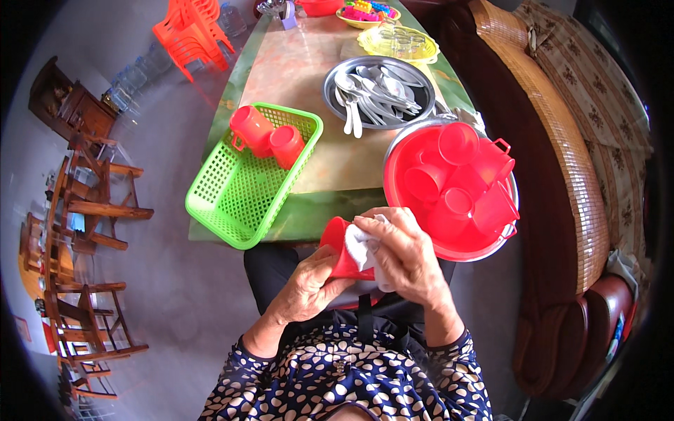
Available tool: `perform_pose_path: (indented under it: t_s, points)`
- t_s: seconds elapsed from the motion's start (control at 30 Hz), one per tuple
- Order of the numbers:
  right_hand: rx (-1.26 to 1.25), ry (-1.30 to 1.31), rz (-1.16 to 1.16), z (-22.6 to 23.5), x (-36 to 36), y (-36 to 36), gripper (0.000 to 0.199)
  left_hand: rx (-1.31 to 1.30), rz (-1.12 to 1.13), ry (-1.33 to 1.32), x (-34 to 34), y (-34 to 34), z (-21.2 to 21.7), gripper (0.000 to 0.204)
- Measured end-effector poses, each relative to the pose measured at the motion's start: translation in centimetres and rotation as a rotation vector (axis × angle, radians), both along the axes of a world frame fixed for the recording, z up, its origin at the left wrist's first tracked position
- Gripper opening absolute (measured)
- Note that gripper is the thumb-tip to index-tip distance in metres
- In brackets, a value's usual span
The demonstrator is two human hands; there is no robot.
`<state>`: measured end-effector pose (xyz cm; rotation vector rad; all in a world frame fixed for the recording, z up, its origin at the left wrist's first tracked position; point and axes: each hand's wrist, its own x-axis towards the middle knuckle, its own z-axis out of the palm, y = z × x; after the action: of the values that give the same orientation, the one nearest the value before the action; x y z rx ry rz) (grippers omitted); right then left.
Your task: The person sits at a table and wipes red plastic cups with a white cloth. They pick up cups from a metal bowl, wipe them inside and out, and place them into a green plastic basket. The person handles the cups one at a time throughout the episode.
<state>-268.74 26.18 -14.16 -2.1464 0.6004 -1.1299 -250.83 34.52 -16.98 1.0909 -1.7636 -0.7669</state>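
Head view: the left hand [307, 282]'s fingers were wrapped around a red cup [342, 262] held just off the near edge of the tabletop [335, 172], while the right hand [405, 254]'s fingers pinched a white cloth [361, 245] against its mouth. Good wiping seemed to call for a steady, gentle grip, with the cup turned under the cloth; how far inside the cloth reached was hard to tell.

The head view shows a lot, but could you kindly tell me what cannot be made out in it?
In the head view:
Held cup: partly hidden by the left hand, right hand and white cloth.
Red basin: bottom mostly hidden under piled cups.
Spoons: exact count lost where they overlap.
Far red bowl: cut off by the top edge.
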Motion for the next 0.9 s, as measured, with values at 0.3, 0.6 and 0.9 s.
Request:
perform_pose_path:
  t_s: [0.3,0.6,0.9]
  points:
    - [0.962,-0.453,0.467,-2.2,-1.4,-1.2,0.031,0.340,-0.232,0.514,1.1,1.7,0.7,0.032]
    - [0.830,-0.381,0.023,-4.6,1.8,5.0,0.035,0.250,-0.016,1.195,-1.1,-1.0,-0.7,0.039]
    - [-0.016,-0.150,-0.342,-1.1,0.9,1.3,0.045,0.319,0.040,1.161,-1.5,-0.5,-1.2,0.040]
